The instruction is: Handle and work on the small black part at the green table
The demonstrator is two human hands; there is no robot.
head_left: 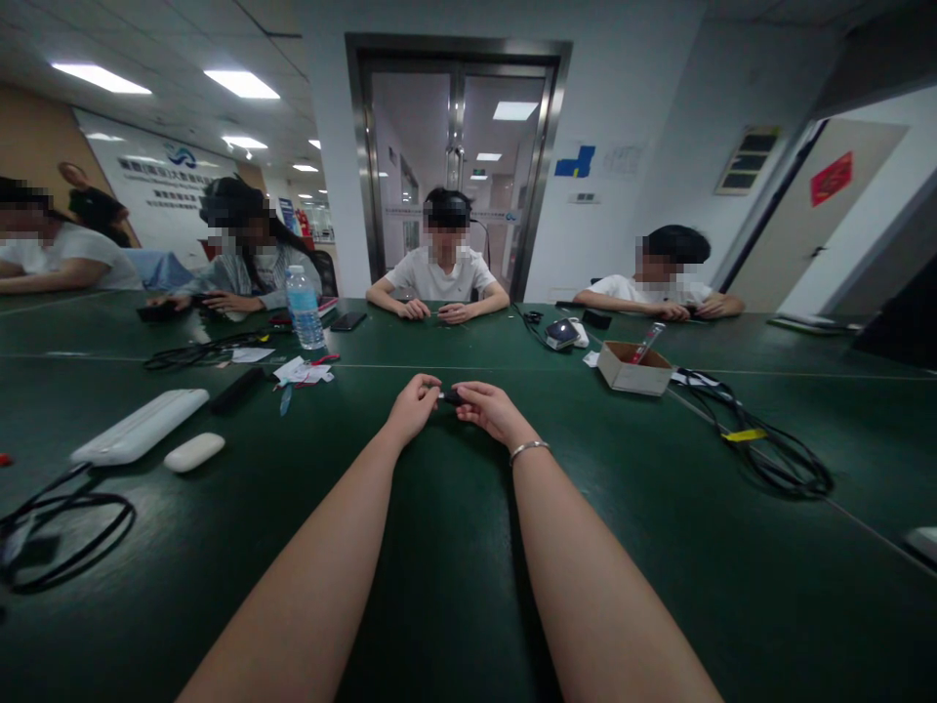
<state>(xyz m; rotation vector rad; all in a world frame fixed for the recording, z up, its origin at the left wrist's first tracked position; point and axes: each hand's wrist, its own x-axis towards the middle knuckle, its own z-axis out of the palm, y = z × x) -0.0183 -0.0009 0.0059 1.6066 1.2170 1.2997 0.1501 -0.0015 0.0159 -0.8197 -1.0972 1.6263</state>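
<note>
Both of my hands are out in front of me, just above the green table point(454, 547). My right hand point(489, 405), with a silver bracelet at the wrist, pinches a small black object with a pale, shiny end point(452, 398). It looks like a USB stick or plug, but is too small to tell. My left hand point(415, 402) is closed, its thumb and fingertips together right at the pale end. Whether those fingertips grip that end or something tiny of their own is hidden.
Left lie a white power bank point(139, 427), a white earbud case point(194, 452), a black bar point(238, 390), paper scraps point(302, 371) and a water bottle point(304, 310). Right are a small open box point(633, 371) and coiled black cable point(776, 459). Several people sit across the table.
</note>
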